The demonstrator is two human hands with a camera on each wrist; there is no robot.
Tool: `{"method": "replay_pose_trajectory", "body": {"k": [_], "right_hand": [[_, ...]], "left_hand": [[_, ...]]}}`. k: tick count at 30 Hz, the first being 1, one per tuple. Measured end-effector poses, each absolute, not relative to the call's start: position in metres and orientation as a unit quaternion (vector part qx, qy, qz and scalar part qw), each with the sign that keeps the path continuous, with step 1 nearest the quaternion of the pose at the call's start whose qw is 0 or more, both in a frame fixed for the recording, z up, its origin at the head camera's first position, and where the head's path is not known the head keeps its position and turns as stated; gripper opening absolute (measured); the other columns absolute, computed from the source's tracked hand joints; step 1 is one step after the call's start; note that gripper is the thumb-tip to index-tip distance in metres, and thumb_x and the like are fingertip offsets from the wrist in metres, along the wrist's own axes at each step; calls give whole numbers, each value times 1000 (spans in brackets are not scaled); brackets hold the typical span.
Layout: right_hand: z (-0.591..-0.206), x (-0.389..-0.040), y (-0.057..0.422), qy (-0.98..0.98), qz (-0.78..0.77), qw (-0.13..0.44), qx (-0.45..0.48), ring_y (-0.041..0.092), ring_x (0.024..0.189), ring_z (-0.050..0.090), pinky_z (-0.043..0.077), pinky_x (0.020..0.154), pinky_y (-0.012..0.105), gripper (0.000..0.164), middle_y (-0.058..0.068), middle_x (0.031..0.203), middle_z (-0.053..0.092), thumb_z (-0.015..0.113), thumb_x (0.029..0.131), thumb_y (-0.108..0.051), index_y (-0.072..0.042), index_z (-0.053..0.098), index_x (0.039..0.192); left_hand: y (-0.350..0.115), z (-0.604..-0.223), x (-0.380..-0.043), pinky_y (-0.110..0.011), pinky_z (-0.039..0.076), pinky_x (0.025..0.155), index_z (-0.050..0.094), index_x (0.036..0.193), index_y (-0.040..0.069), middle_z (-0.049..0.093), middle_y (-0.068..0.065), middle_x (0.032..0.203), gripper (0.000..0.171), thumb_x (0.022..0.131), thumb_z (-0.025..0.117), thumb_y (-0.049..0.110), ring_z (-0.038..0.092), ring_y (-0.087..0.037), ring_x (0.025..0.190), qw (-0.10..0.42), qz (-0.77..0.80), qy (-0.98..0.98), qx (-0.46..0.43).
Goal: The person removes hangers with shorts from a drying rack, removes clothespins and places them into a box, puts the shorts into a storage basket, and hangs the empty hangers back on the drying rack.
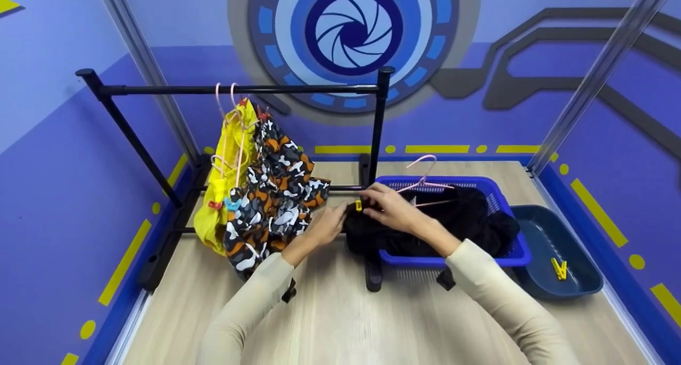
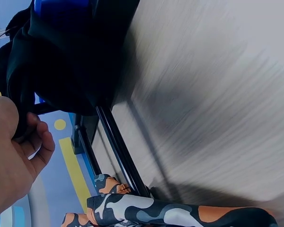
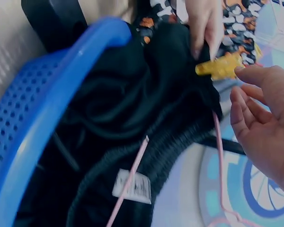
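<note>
Clothespin [image 3: 222, 67] at right fingers [image 3: 251, 75], perhaps pinched; black garment [image 3: 132, 87] between left fingers [image 3: 215, 34].

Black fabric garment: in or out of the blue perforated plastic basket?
Partly in: some of the garment lies inside the basket; one end hangs outside.

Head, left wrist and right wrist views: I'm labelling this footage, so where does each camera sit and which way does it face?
Head: on the person's head, facing forward and down at the black rack and blue basket; left hand, right hand and sleeves show.
Left wrist: on that wrist, facing the black garment and tabletop; left hand shows.
Right wrist: on that wrist, facing the black garment and yellow clip; right hand and part of the left show.
Shared: both wrist views show black garment, yellow clip and left hand.
</note>
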State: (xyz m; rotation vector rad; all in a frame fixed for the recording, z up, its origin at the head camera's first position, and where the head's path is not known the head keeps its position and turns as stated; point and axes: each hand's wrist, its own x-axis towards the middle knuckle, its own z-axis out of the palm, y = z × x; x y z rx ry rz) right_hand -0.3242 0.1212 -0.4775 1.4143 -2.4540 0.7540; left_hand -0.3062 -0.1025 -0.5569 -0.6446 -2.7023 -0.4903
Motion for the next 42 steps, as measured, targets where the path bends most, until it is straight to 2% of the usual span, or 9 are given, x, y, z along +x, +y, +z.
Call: {"method": "replay_pose_trajectory", "body": {"k": [4, 8, 11, 16, 23, 28, 34, 37, 42], "right_hand": [[-487, -325, 114, -833, 243, 106, 486, 29, 96, 65, 55, 87, 42, 40, 19, 114, 64, 74, 92, -9, 4, 65, 129], [-494, -327, 112, -832, 238, 116, 488, 29, 102, 64, 54, 91, 44, 33, 16, 110, 66, 76, 90, -11, 0, 70, 121], [-497, -328, 109, -830, 239, 132, 486, 27, 99, 65, 55, 89, 43, 30, 12, 106, 67, 78, 91, -15, -2, 72, 117], [-500, -327, 106, -833, 244, 166, 468, 24, 94, 67, 56, 85, 40, 26, 8, 101, 70, 78, 90, -21, -5, 75, 110], [-500, -324, 103, -835, 256, 182, 452, 23, 84, 73, 60, 77, 39, 19, 9, 94, 75, 80, 88, -18, -4, 78, 101], [-499, -322, 104, -842, 279, 176, 428, 22, 82, 74, 60, 75, 38, 14, 7, 91, 77, 78, 90, -14, -4, 79, 98], [-491, -323, 106, -829, 354, 180, 393, 24, 82, 73, 59, 77, 39, 11, 10, 90, 77, 76, 90, -9, -2, 80, 98], [-486, -324, 110, -829, 362, 180, 386, 24, 80, 71, 58, 75, 39, 12, 11, 89, 76, 75, 91, -10, -2, 80, 97], [-481, -323, 118, -844, 360, 158, 366, 21, 79, 67, 57, 73, 37, 14, 11, 88, 71, 73, 93, -13, 1, 75, 97]], "left_hand": [[-101, -558, -305, -43, 51, 54, 59, 110, 7, 73, -14, 80, 11, 103, 55, 14, 69, -34, 68, 173, -154, -944, -233], [-100, -560, -303, -40, 46, 50, 60, 112, 7, 68, -11, 71, 13, 104, 53, 14, 65, -32, 61, 191, -142, -940, -245], [-101, -561, -302, -40, 45, 51, 60, 111, 7, 66, -11, 69, 12, 104, 52, 14, 63, -33, 61, 195, -140, -939, -245], [-102, -562, -301, -44, 51, 55, 58, 113, 6, 70, -14, 78, 14, 101, 56, 12, 67, -34, 66, 173, -130, -948, -235], [-100, -564, -298, -47, 56, 58, 57, 118, 3, 73, -17, 86, 31, 90, 68, 9, 71, -36, 72, 139, -138, -954, -226], [-98, -566, -298, -47, 56, 58, 57, 124, 2, 73, -17, 86, 35, 91, 66, 7, 72, -36, 74, 140, -139, -954, -224], [-99, -567, -298, -47, 56, 57, 57, 120, 2, 72, -17, 83, 28, 93, 61, 8, 71, -36, 73, 131, -123, -957, -226], [-100, -567, -299, -48, 55, 58, 56, 119, 3, 72, -18, 84, 27, 93, 61, 8, 71, -37, 74, 125, -128, -957, -227], [-100, -565, -299, -47, 55, 58, 56, 125, 1, 72, -18, 87, 32, 94, 61, 7, 71, -37, 75, 113, -145, -956, -229]]}}
